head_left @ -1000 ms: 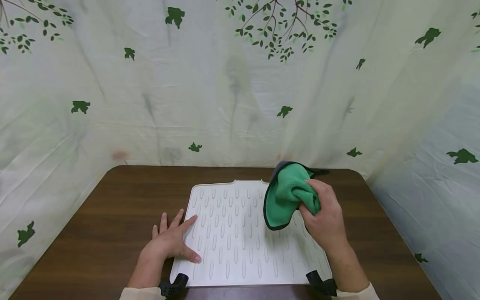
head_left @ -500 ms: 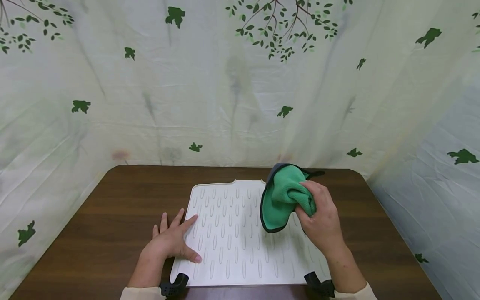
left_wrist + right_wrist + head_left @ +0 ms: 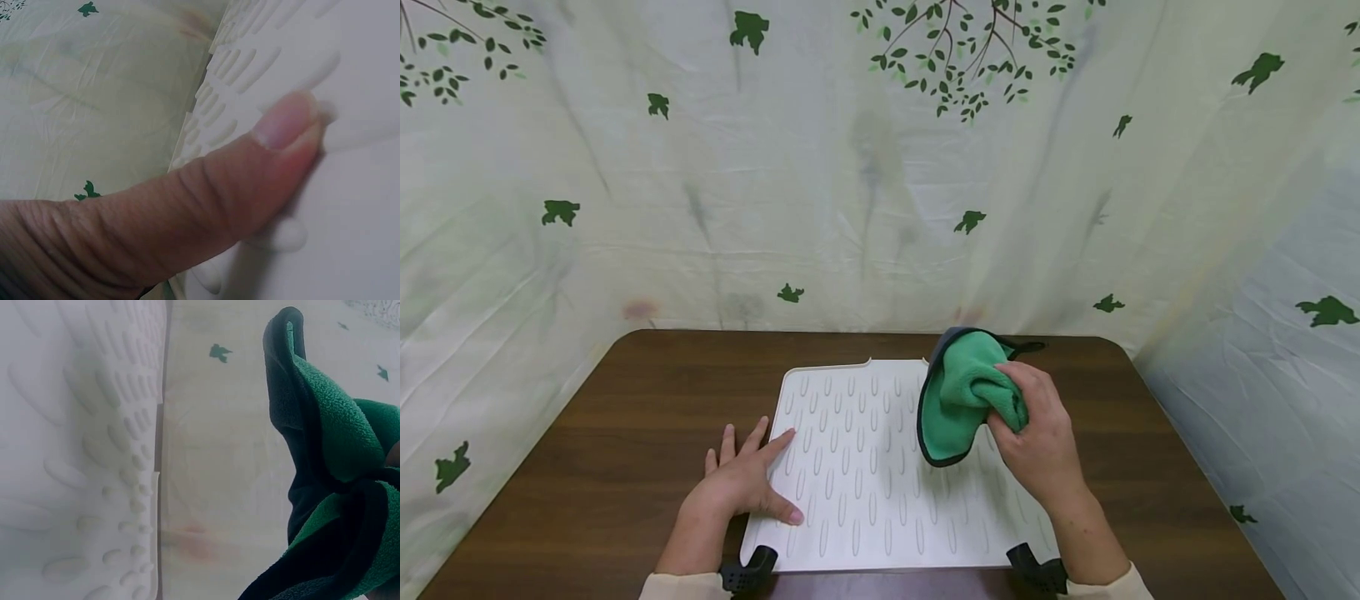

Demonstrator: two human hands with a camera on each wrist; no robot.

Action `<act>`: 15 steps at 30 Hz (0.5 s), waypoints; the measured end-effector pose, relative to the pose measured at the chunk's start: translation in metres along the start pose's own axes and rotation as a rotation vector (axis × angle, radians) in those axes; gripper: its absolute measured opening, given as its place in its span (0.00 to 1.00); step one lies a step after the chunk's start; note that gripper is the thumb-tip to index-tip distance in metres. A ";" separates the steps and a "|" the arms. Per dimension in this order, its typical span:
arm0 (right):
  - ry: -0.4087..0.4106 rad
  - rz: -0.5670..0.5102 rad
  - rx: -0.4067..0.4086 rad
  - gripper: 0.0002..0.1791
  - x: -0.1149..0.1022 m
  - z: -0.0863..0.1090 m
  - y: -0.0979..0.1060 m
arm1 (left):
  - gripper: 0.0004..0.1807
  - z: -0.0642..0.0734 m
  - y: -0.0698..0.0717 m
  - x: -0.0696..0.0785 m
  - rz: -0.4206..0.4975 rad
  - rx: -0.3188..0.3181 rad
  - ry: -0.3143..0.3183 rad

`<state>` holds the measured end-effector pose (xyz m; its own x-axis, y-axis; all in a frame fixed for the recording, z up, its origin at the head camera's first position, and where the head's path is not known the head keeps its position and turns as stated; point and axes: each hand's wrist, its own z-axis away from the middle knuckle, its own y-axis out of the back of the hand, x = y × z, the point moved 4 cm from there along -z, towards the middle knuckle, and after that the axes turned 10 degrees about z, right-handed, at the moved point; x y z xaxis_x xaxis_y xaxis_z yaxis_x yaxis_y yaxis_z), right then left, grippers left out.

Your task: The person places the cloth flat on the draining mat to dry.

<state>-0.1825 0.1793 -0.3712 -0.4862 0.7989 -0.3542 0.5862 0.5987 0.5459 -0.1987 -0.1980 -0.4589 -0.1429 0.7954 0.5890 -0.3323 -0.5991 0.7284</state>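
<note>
On the table lies a white board (image 3: 850,467) covered in rows of long raised bumps, with a notch in its far edge. My left hand (image 3: 737,483) rests at its left edge, fingers spread; the thumb (image 3: 237,181) lies on the bumpy surface in the left wrist view. My right hand (image 3: 1037,433) pinches a bunched green cloth (image 3: 958,400) with black edging and a dark grey back. The cloth hangs above the right part of the board, casting a shadow there. In the right wrist view, a gap separates the folded cloth (image 3: 340,437) from the board (image 3: 75,456).
The brown wooden table (image 3: 647,417) extends on both sides of the board. Behind it and at the sides hangs a pale curtain (image 3: 820,183) printed with green leaves and branches. Black wrist mounts (image 3: 748,571) overlap the board's near corners in the head view.
My right hand has shifted slightly left and toward me with the green cloth, slowing in the last half second. The left hand and the board have stayed put.
</note>
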 end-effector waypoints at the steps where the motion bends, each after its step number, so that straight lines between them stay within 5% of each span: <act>1: 0.001 -0.001 0.000 0.33 0.000 0.000 0.000 | 0.76 0.000 0.000 0.000 0.000 0.000 0.001; 15: -0.022 0.012 -0.051 0.34 -0.004 0.002 -0.004 | 0.76 0.000 -0.001 0.000 -0.009 0.011 -0.001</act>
<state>-0.1817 0.1742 -0.3737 -0.4648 0.8075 -0.3631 0.5581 0.5856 0.5879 -0.1984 -0.1976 -0.4599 -0.1385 0.8007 0.5828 -0.3231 -0.5928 0.7377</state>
